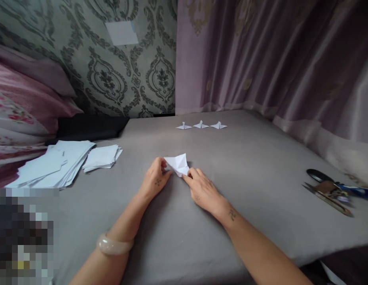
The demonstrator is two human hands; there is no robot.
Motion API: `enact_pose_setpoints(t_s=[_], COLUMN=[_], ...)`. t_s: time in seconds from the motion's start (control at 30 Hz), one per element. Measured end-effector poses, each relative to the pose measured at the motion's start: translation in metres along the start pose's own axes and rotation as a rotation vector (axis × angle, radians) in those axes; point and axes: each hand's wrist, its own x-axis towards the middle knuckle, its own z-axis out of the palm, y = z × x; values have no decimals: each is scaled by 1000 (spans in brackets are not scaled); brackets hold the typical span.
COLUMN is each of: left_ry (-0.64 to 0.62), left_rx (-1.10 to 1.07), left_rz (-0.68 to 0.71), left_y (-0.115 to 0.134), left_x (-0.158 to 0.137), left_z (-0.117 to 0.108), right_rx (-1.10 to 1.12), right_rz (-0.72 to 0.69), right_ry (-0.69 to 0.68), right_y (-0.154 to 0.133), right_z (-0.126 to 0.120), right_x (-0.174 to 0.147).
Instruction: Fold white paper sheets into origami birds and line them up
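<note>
A small sheet of white paper (178, 162), creased and partly folded, is held just above the grey cloth in the middle of the table. My left hand (156, 176) pinches its left corner between thumb and curled fingers. At the paper's lower right edge, my right hand (203, 188) grips it, thumb and fingertips closed on the border. Beyond my hands stand three folded paper cranes (201, 124) in a row near the table's far edge.
Left of my hands lie a stack of small white paper squares (101, 157) and a pile of larger sheets (74, 158). A black folded item (89, 127) sits behind them. Scissors (329, 200) and a blue-handled tool (356, 190) lie at the right, on the grey tablecloth (255, 170).
</note>
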Motion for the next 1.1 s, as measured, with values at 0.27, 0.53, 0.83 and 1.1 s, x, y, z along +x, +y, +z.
enact_pose_setpoints(t_s=[0.27,0.53,0.83,1.1], left_ry=[-153,-192,-316,-373], left_rx=[-30,97,143,172], left_rz=[174,376,476,480], left_y=[14,13,25,32], left_x=[-2,-5,-5,-8], left_z=[10,11,1,1], right_rx=[-6,255,455,365], right_rz=[4,-12,123,189], right_ry=[-33,-111,-115,-103], right_y=[1,15,39,37], right_z=[-2,-16,-23,-26], right_x=[-1,-1,4,2])
